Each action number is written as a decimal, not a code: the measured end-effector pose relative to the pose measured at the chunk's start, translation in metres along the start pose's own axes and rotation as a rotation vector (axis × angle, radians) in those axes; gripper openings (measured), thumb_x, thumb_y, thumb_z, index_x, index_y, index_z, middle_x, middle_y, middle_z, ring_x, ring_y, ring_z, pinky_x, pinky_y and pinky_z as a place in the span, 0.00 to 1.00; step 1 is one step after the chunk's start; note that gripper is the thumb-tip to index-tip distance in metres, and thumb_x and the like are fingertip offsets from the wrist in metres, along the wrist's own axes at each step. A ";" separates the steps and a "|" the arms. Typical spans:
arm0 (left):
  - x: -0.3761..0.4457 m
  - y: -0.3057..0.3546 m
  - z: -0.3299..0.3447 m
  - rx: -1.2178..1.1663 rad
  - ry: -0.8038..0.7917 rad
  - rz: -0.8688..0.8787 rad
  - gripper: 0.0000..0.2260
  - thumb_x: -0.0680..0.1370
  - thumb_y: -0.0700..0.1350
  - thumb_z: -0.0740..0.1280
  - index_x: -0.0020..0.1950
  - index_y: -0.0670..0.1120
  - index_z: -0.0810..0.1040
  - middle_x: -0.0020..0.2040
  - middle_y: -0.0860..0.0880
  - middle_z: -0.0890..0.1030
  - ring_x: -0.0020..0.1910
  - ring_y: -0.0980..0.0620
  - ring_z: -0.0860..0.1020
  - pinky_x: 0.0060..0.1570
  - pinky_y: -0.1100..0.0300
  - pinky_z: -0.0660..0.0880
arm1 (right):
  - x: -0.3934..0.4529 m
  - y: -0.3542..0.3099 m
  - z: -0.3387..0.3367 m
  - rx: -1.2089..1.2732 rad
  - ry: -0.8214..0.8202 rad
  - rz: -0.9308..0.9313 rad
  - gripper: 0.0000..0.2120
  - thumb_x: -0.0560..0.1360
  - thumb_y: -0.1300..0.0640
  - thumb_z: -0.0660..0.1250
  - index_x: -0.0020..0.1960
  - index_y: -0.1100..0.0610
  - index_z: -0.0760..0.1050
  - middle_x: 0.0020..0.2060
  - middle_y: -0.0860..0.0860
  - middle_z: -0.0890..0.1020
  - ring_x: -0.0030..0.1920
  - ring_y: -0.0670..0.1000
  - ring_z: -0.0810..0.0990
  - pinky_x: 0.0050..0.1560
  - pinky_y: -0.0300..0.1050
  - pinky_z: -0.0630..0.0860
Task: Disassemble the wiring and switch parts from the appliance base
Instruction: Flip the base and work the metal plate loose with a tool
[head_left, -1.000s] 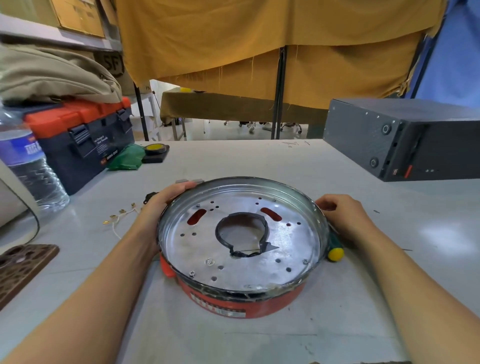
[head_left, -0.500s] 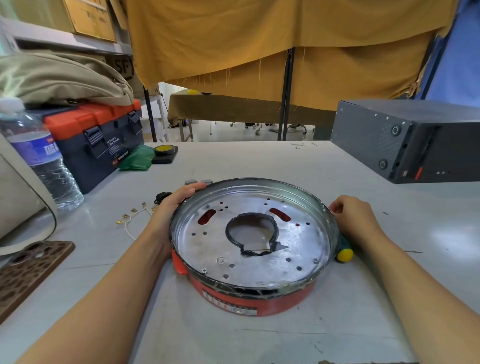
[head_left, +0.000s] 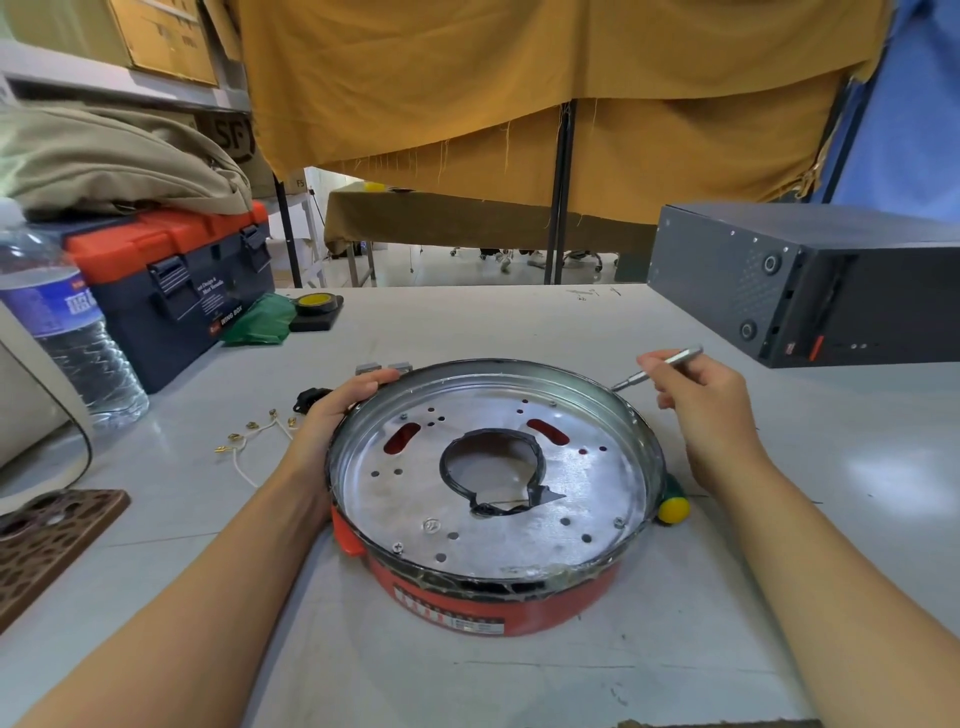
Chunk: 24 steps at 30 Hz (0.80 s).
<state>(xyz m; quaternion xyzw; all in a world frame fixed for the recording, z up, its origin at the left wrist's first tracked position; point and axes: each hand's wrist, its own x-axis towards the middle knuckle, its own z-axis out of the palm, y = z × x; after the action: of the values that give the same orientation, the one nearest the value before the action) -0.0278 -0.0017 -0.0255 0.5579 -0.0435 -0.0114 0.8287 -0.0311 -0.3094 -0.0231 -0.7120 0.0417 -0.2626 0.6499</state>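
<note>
The round appliance base (head_left: 493, 592), red outside with a silver metal plate inside and a black-edged hole at its centre, lies on the white table in front of me. My left hand (head_left: 332, 415) grips its upper left rim. To the right of the rim, my right hand (head_left: 701, 395) is raised and holds a thin metal tool (head_left: 670, 364) whose tip points toward the rim. White wires with brass terminals (head_left: 254, 436) and a small black part (head_left: 311, 397) lie left of the base. A yellow-ended screwdriver handle (head_left: 674, 506) shows beside the right rim.
A dark toolbox with an orange lid (head_left: 171, 280), a water bottle (head_left: 67, 322) and a beige bag stand at the left. A black computer case (head_left: 810, 280) sits at the right. A black tape measure (head_left: 317, 306) and green cloth lie at the back. A brown perforated item (head_left: 47, 540) lies near left.
My right hand has lifted off the table beside the rim and now holds a thin metal tool. My left hand stays on the rim. The view has shifted slightly.
</note>
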 end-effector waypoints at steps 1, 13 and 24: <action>0.000 0.000 0.000 -0.006 0.000 -0.006 0.10 0.78 0.40 0.58 0.52 0.43 0.79 0.43 0.52 0.85 0.39 0.55 0.84 0.31 0.66 0.77 | -0.001 -0.003 0.001 0.061 0.020 0.011 0.05 0.75 0.58 0.68 0.42 0.52 0.81 0.30 0.45 0.73 0.30 0.42 0.69 0.39 0.35 0.72; 0.002 -0.003 -0.005 0.009 0.012 -0.025 0.10 0.75 0.38 0.60 0.46 0.47 0.80 0.43 0.48 0.82 0.34 0.53 0.82 0.30 0.64 0.77 | -0.011 -0.051 0.020 0.300 -0.394 0.089 0.14 0.80 0.52 0.60 0.46 0.59 0.79 0.33 0.52 0.82 0.33 0.46 0.80 0.35 0.39 0.79; 0.012 -0.002 -0.004 0.190 0.024 -0.043 0.15 0.78 0.37 0.59 0.64 0.40 0.73 0.50 0.47 0.80 0.38 0.59 0.82 0.31 0.70 0.75 | -0.023 -0.093 0.108 -0.106 -0.810 0.024 0.05 0.76 0.63 0.66 0.48 0.64 0.77 0.30 0.53 0.80 0.32 0.49 0.78 0.35 0.39 0.79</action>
<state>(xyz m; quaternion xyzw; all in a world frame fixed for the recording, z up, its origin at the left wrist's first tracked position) -0.0153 0.0006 -0.0285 0.6348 -0.0225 -0.0186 0.7722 -0.0311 -0.1882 0.0557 -0.7899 -0.1957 0.0491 0.5791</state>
